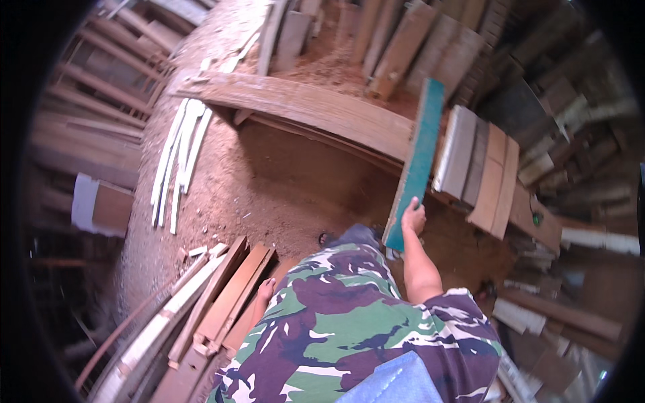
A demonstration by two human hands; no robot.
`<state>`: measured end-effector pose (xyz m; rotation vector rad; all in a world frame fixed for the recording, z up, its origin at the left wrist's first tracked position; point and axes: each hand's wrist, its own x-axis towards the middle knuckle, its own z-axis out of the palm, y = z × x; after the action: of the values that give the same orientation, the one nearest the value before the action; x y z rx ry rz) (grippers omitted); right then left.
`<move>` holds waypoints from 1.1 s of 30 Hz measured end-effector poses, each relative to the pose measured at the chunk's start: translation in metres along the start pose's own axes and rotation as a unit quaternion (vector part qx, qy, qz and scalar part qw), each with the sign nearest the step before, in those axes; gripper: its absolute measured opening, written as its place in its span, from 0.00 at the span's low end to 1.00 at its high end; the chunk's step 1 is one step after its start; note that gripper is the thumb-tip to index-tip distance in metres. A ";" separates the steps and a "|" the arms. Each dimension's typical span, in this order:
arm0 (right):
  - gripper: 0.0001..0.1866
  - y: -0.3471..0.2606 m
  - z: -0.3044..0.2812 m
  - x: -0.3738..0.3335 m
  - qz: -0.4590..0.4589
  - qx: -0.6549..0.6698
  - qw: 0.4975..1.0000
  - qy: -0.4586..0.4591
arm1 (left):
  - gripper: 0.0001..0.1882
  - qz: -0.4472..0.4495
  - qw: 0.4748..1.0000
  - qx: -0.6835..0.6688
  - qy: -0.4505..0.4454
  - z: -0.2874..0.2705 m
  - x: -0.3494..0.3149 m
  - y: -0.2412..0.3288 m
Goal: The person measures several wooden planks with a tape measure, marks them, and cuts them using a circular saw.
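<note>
My right hand (414,218) is closed on the lower part of a long green board (424,151), thumb along its face. The board is tilted up and away from me, its upper end in front of the long wooden bench (309,101). Beside it on the right, several short planks (480,164) lie side by side across the bench. My left hand (266,289) hangs low at my left side, close to a stack of brown boards (232,292). Its fingers are small and blurred, so their pose is unclear.
Thin white strips (180,158) lie on the dirt floor (228,195) left of the bench. Upright planks (396,50) stand behind it. Piled timber fills the far left and the right side. A pale panel (87,201) stands at the left.
</note>
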<state>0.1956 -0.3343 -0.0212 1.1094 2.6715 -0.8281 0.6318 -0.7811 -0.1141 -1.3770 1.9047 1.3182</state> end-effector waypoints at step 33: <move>0.47 -0.023 -0.012 0.104 0.158 0.816 0.556 0.000 | 0.34 0.176 0.960 0.175 -0.132 -0.024 0.173 0.371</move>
<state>0.1063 -0.2770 -0.0341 1.4640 0.7719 -3.1796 0.2321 -0.8668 -0.0763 -0.6737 2.1249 1.1691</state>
